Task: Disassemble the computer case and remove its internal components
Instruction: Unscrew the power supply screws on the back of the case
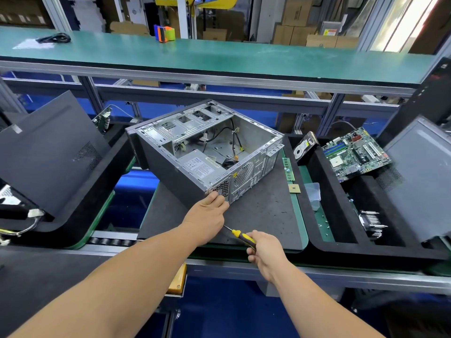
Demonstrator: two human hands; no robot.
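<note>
An open grey computer case (253,137) lies on its side on a dark mat (266,215), its side panel off. Inside I see a silver power supply (200,165) at the near corner and loose black cables (231,142). My left hand (207,215) grips the case's near bottom corner beside the power supply's vent grille. My right hand (264,251) holds a yellow-and-black screwdriver (241,236), whose tip points left toward my left hand, clear of the case.
A motherboard (356,152) and hard drive (305,147) lie in the right black tray (341,242), with a heatsink (371,223) and a grey panel (419,172). RAM sticks (288,169) and a CPU (294,188) sit at the mat's right edge. A black side panel (48,152) leans at left.
</note>
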